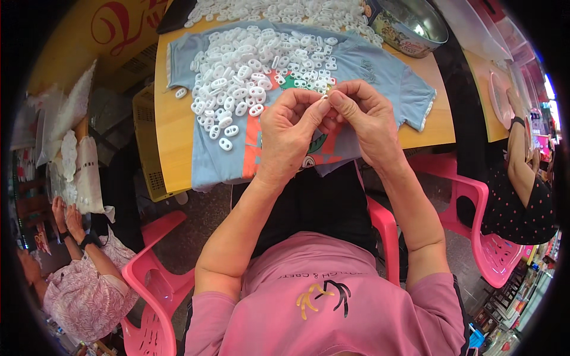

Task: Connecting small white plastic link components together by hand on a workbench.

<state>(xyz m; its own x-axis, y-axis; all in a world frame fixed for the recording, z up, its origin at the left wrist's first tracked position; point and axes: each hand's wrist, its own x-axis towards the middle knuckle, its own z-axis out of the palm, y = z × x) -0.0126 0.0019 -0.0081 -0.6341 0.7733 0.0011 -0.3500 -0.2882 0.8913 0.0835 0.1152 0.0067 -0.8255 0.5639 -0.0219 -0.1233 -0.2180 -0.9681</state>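
Note:
My left hand (287, 126) and my right hand (369, 117) meet above the near part of a light blue T-shirt (389, 83) with an orange print. Thumbs and forefingers of both are pinched together on a small white plastic piece (325, 97), mostly hidden by the fingertips. Just beyond and to the left, a heap of white oval plastic pieces (222, 74), each with two holes, lies on the shirt. More such pieces, spread in a thinner layer, reach close to my fingertips.
The shirt covers a yellow wooden table (442, 121). At its far side are another white heap (279, 10) and a round metal tin (409, 26). Pink chairs (157, 285) stand on both sides. Other people work at left (89, 285) and right (516, 196). A yellow crate (148, 142) stands left.

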